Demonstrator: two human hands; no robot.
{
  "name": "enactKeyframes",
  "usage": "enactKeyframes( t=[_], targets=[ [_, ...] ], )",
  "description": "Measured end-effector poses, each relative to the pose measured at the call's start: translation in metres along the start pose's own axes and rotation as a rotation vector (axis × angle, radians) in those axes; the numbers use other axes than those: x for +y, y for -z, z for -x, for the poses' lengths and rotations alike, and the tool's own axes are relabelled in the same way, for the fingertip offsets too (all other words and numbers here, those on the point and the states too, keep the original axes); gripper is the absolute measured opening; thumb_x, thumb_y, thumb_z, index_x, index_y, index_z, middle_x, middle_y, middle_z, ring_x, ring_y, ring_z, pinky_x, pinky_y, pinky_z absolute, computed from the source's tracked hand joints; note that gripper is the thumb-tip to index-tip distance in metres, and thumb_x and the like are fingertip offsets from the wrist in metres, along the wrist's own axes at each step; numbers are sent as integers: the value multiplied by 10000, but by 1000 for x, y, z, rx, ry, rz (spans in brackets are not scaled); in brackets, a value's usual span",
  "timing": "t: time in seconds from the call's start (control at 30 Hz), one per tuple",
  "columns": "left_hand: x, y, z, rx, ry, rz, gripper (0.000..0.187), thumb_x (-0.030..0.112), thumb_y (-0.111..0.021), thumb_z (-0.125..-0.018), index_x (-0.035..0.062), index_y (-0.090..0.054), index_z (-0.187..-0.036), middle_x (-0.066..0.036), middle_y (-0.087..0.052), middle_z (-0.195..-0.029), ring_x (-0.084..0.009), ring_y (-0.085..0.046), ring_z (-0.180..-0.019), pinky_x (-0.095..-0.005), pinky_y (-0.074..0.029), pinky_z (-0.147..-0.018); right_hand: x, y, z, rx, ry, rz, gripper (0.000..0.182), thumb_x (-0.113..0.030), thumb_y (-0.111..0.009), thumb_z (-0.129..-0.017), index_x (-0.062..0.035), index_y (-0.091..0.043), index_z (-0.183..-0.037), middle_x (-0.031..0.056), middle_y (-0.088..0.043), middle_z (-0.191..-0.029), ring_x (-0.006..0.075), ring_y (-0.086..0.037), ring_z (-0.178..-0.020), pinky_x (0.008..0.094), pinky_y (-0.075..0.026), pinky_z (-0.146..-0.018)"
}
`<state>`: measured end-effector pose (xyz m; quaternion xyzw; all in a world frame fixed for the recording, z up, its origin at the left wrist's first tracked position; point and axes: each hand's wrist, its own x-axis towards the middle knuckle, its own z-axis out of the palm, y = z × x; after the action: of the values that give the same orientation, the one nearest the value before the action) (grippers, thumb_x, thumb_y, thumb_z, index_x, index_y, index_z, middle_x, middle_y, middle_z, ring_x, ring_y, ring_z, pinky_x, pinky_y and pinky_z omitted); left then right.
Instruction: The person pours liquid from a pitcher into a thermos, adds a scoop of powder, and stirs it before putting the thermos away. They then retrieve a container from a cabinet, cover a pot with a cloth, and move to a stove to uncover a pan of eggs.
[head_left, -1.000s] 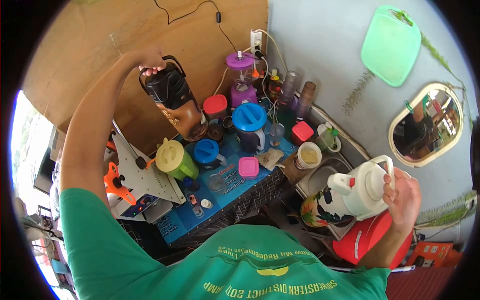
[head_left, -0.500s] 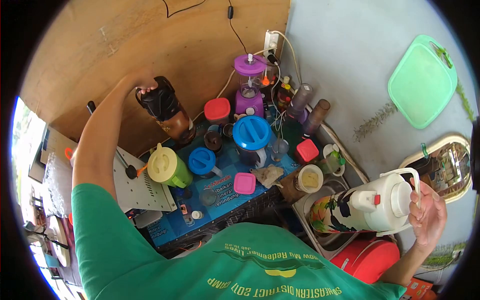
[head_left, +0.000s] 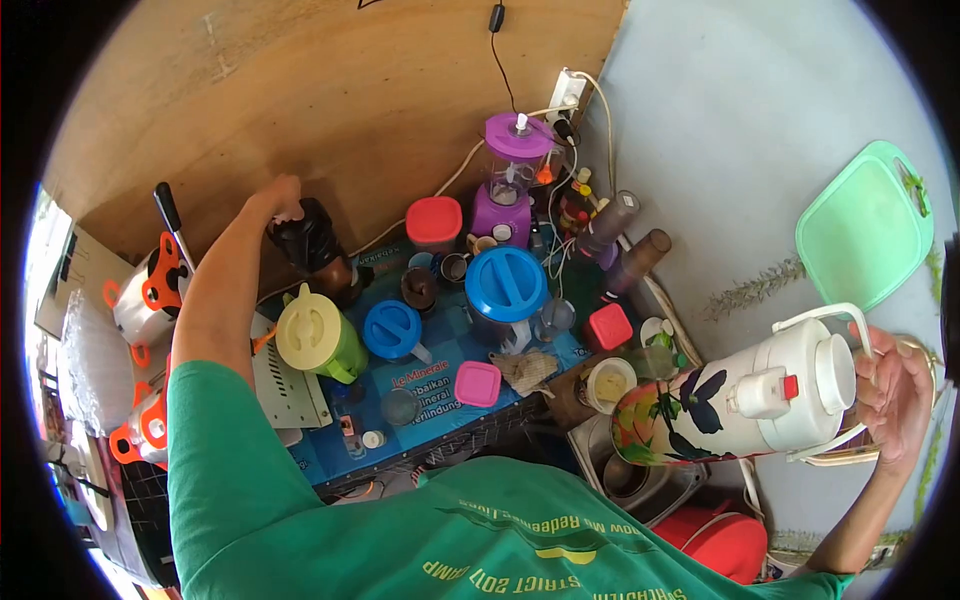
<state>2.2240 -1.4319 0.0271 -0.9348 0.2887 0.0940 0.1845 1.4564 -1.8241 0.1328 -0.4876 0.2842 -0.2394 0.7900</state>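
My right hand (head_left: pixel 892 400) is closed round the carrying handle of a white vacuum flask (head_left: pixel 740 408) with a flower pattern and a red button. The flask tilts on its side in this view, above the metal sink (head_left: pixel 655 490). At the back left, my left hand (head_left: pixel 285 198) is closed at the black top of a dark brown flask (head_left: pixel 315 240); its fingers are partly hidden. Near that flask stand a green pitcher with a pale yellow lid (head_left: pixel 318 335) and a smaller blue-lidded pitcher (head_left: pixel 395 330).
A purple blender (head_left: pixel 503 205), a large blue-lidded pitcher (head_left: pixel 505 285), a red-lidded container (head_left: pixel 433 222) and a pink lid (head_left: pixel 478 384) occupy the blue-covered counter (head_left: pixel 440 400). Cables run from a wall socket (head_left: pixel 568 92). A green cutting board (head_left: pixel 865 225) hangs on the right wall.
My right hand has carried the floral flask to the right. My left hand stays at the dark flask, which now stands more upright. The camera view has shifted.
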Motion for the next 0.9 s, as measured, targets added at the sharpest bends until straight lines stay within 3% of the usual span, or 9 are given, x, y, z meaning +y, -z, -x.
enactKeyframes(
  t=[0.17,0.23,0.43,0.67,0.73,0.83,0.9],
  targets=[
    [-14,-21,2,90,41,-146,163,82,-718,-672,-72,-699,-723,-219,-716,-771,-339,-731,-778,-432,-594,-717,-23,-31,-22,-4,35,129,537,-307,-462,-1024,90,-451,-1385,97,-612,-851,86,-519,-521,194,-433,-338],
    [-19,-18,9,102,98,-72,230,97,-717,-681,-55,-722,-855,-233,-722,-947,-365,-711,-950,-454,-585,-806,-31,-50,-28,-32,38,158,529,-297,-450,-1030,97,-448,-1383,98,-613,-848,85,-517,-513,196,-436,-336],
    [-10,-12,28,150,200,-108,379,127,-742,-703,28,-721,-1068,-203,-687,-1161,-363,-656,-1118,-457,-556,-913,-49,-103,-59,-127,36,225,499,-266,-430,-1024,107,-475,-1351,103,-602,-804,84,-489,-462,180,-391,-302],
    [-12,-33,43,223,201,-122,323,154,-741,-739,65,-738,-1049,-164,-700,-1153,-339,-667,-1106,-475,-517,-935,-66,-168,-87,-280,48,297,451,-238,-410,-1042,79,-491,-1353,127,-631,-806,90,-511,-438,176,-409,-303],
    [-9,-42,57,333,117,-184,238,154,-690,-790,100,-748,-1015,-141,-723,-1089,-324,-692,-1050,-481,-492,-925,-72,-190,-95,-302,28,297,446,-244,-409,-1045,71,-497,-1349,129,-635,-808,91,-515,-432,177,-424,-309],
    [-16,-50,58,476,133,-197,208,138,-682,-773,113,-742,-971,-157,-720,-1045,-328,-690,-1029,-482,-484,-945,-83,-215,-108,-485,18,303,433,-251,-436,-1039,65,-517,-1325,116,-632,-785,85,-540,-438,168,-409,-307],
    [-15,-46,68,591,147,-212,159,140,-605,-851,137,-756,-902,-102,-749,-948,-298,-728,-934,-461,-497,-869,-88,-236,-112,-561,17,303,423,-262,-484,-1020,59,-542,-1290,108,-632,-775,77,-547,-438,160,-393,-307]
  ],
)
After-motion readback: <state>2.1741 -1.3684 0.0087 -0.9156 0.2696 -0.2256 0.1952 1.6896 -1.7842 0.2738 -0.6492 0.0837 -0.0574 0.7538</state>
